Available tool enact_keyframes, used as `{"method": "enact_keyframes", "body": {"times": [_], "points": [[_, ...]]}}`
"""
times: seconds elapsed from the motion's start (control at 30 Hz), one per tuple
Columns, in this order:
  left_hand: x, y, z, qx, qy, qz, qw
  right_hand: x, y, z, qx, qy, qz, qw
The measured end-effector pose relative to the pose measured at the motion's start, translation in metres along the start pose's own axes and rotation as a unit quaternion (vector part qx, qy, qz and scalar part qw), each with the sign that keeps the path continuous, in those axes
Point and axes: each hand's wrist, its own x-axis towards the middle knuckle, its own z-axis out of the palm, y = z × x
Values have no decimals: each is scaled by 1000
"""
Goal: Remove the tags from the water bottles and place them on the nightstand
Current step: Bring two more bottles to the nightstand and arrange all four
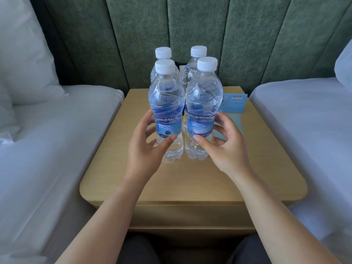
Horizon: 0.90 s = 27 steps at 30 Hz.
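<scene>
Several clear water bottles with white caps and blue labels stand upright in a tight cluster on the light wooden nightstand (190,180). The front left bottle (166,103) and the front right bottle (203,100) hide most of the back pair (163,52). My left hand (146,147) curves around the lower left side of the front left bottle, thumb near its label, fingers spread. My right hand (222,145) curves the same way around the front right bottle. Neither hand clasps a bottle firmly. No tags hang on the bottle necks.
A light blue card (235,102) with red print lies on the nightstand behind and right of the bottles, with another pale blue card (237,121) under my right hand. White beds (47,140) flank both sides. A green padded headboard (190,25) rises behind.
</scene>
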Motion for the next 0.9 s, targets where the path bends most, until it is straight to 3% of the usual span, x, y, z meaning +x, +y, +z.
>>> {"method": "enact_keyframes", "body": {"times": [0.23,0.4,0.73,0.9], "points": [[-1,4,0,-3,-12,-2,1000,-1,-1,3,-40,40,2,998],[-2,4,-1,5,-14,-2,1000,-2,0,0,21,-14,18,1000],[0,2,-1,-7,-13,-4,1000,1,0,-6,30,-68,10,997],[0,0,0,-5,-12,-4,1000,1,-7,-1,33,7,-7,999]]}}
